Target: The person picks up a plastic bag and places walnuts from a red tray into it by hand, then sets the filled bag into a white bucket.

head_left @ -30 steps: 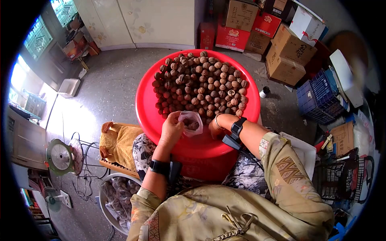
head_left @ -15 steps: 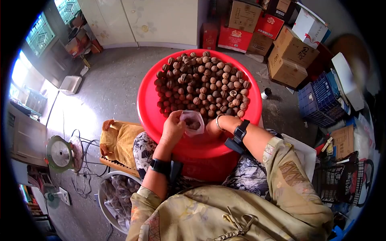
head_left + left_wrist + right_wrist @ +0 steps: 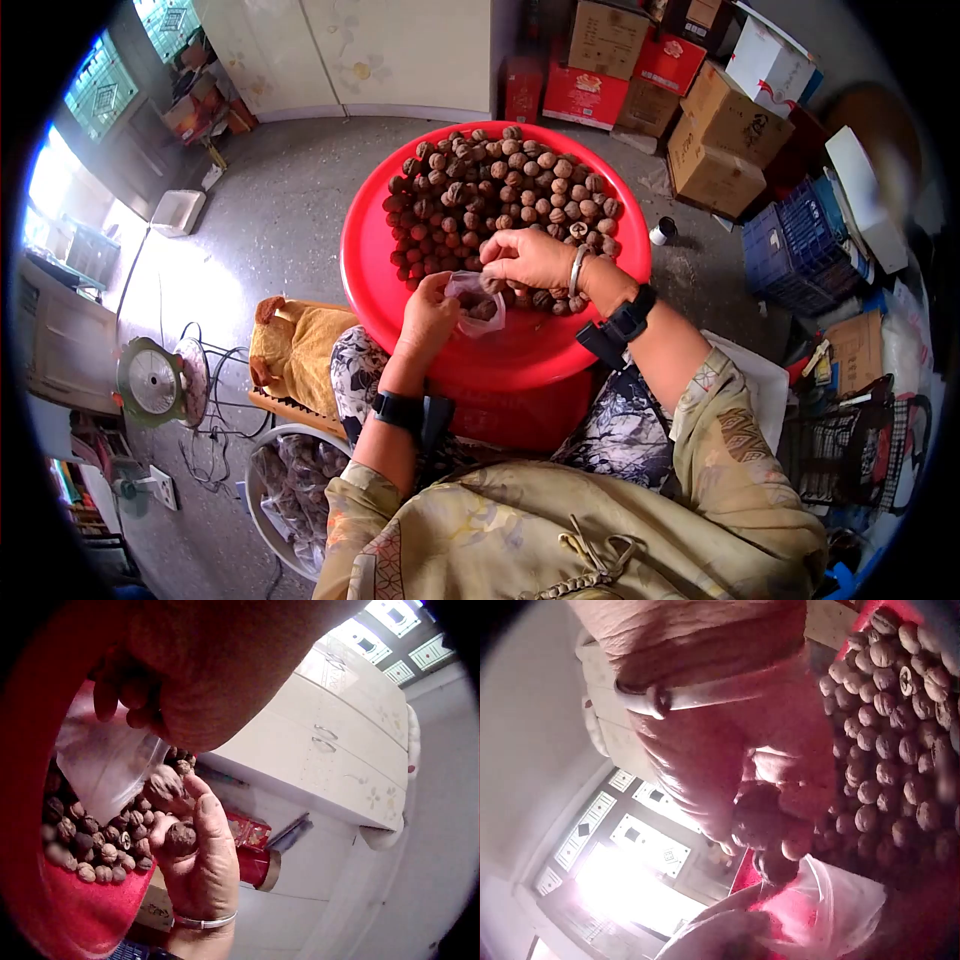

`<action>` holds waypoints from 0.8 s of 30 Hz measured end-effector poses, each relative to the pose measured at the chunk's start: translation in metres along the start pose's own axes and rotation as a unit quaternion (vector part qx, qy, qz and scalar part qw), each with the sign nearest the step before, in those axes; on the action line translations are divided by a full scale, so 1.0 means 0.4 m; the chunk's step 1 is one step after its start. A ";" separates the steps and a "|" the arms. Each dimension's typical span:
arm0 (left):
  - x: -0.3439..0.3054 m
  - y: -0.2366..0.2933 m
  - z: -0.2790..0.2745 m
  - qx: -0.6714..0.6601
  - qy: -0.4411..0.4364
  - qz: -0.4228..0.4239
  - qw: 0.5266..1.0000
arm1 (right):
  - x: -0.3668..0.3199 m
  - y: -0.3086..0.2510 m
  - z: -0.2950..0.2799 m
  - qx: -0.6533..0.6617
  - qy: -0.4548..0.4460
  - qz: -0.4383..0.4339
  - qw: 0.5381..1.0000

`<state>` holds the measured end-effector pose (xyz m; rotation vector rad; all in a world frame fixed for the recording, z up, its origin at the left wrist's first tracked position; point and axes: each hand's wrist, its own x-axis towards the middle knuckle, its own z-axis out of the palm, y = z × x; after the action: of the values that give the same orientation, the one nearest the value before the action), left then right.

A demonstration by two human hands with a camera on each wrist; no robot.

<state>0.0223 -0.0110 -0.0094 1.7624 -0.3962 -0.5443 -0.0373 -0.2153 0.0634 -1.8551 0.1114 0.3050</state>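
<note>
A red basin (image 3: 365, 250) holds a wide heap of walnuts (image 3: 480, 190). The left hand (image 3: 430, 322) pinches the rim of a translucent plastic bag (image 3: 487, 322) with some walnuts inside, over the basin's near part. Just right of the bag's mouth, the right hand (image 3: 535, 262) is curled round walnuts. In the left wrist view a dark walnut (image 3: 180, 838) lies in the right hand (image 3: 206, 870), with another near its fingertips. The right wrist view has two walnuts at the right fingers, the lower walnut (image 3: 775, 867) close above the bag (image 3: 840, 904).
At the lower left stands a tub (image 3: 262, 505) of filled bags, near a yellow cloth (image 3: 295, 355) and a fan (image 3: 150, 378). Cardboard boxes (image 3: 715, 165) and a blue crate (image 3: 800, 245) are at the right. A small cup (image 3: 660, 232) stands on the floor beside the basin.
The right hand has risen from the basin's near side to beside the bag's mouth, with walnuts now visible in its fingers. The left hand still holds the bag in nearly the same place.
</note>
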 end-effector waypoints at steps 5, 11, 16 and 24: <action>-0.011 0.021 0.003 0.008 0.008 0.000 1.000 | 0.020 0.017 0.005 0.005 0.078 0.016 0.997; -0.003 0.004 0.006 -0.009 0.000 0.013 1.000 | 0.016 0.024 -0.013 0.091 0.042 0.122 0.987; -0.013 0.028 0.001 -0.008 -0.017 -0.006 1.000 | 0.020 0.043 -0.003 0.093 0.021 0.054 0.994; 0.002 0.001 -0.003 -0.068 -0.037 -0.007 0.997 | -0.012 0.000 0.011 -0.004 0.004 0.011 1.000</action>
<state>0.0235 -0.0104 -0.0088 1.6188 -0.3885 -0.6339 -0.0428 -0.2113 0.0634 -1.8636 0.1355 0.3135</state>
